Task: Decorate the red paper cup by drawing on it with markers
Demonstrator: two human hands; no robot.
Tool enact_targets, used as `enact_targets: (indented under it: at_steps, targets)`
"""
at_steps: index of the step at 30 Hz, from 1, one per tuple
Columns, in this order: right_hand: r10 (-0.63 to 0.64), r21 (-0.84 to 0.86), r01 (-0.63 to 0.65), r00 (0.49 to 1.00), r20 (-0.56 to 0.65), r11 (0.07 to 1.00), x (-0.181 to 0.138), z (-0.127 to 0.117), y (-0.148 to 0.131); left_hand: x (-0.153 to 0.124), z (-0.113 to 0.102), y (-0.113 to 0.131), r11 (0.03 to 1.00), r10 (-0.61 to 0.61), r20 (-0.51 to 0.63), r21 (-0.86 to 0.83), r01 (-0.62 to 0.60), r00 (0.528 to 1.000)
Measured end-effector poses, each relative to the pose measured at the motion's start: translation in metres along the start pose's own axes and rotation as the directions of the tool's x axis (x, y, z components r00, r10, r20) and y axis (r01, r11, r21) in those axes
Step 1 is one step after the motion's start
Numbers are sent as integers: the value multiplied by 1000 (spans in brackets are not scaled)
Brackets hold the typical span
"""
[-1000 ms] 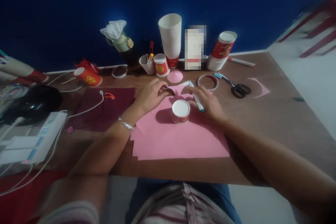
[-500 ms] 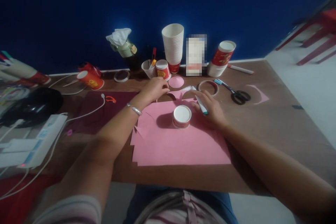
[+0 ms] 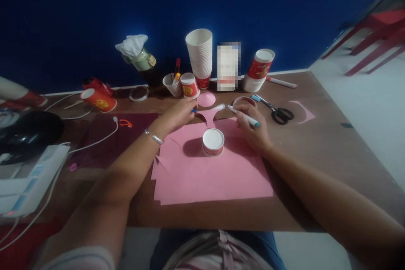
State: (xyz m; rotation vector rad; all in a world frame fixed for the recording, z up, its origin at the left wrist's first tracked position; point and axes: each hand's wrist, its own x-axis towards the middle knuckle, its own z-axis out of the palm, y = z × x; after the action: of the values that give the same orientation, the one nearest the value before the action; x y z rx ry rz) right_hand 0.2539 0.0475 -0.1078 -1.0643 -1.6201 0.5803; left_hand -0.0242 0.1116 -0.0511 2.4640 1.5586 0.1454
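Note:
My right hand (image 3: 255, 126) is closed around a white marker (image 3: 243, 116) with a teal end, its tip pointing up and left. My left hand (image 3: 179, 114), fingers pinched, lies by the far left corner of the pink paper (image 3: 215, 181). A small blue thing (image 3: 194, 110) shows at its fingertips; whether it belongs to the white marker lying nearby (image 3: 219, 107) I cannot tell. Between the hands is a cut pink scrap (image 3: 209, 114) with curved edges. A short white-topped cup piece (image 3: 213, 140) stands on the pink sheets. Behind the scrap lies a pink paper disc (image 3: 206, 99).
At right are a tape roll (image 3: 245, 102), scissors (image 3: 281, 114) and a curved scrap (image 3: 305, 112). Along the wall stand a tall cup stack (image 3: 200, 52), a cup holding pens (image 3: 172, 86) and a red-white cup pair (image 3: 259, 69). A power strip (image 3: 39, 181) with cables occupies the left.
My right hand now has the marker lifted, tip toward the left. A blue bit shows at my left fingertips. The whole view has shifted slightly, moving things left in the picture.

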Motion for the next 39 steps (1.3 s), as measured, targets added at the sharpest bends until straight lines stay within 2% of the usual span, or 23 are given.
enact_targets:
  at_steps: [2,3,5,7,9,10,12,16,23,39]
  targets:
    - [86,62,-85,996,-27,995,0,0,-3,1,-3,1,998,-31,-92,-50,27,995]
    - [115,99,-112,993,-22,989,0,0,-5,1,-5,2,990,-67,-158,-134,46,985]
    - [156,192,-156,988,13,969,0,0,-11,-1,-7,6,902,-175,-234,-427,60,956]
    - [210,311,-216,976,52,926,1,1,-15,-5,-6,13,666,-265,-166,-744,56,950]
    - [277,428,-287,957,88,857,2,3,-17,-7,-2,21,404,-273,-60,-913,58,960]
    - [308,476,-319,946,103,819,3,4,-17,-8,1,25,306,-262,-14,-950,70,965]
    - [357,541,-363,926,120,759,5,5,-17,-8,7,30,176,-254,76,-977,123,964]
    - [420,595,-411,898,132,691,7,4,-14,-3,15,33,30,-241,187,-979,200,952]
    - [427,669,-431,885,184,606,8,4,-11,0,16,42,-44,-167,244,-970,240,955]
    - [431,635,-449,881,196,629,8,5,-10,1,21,42,-68,-193,224,-974,215,955]
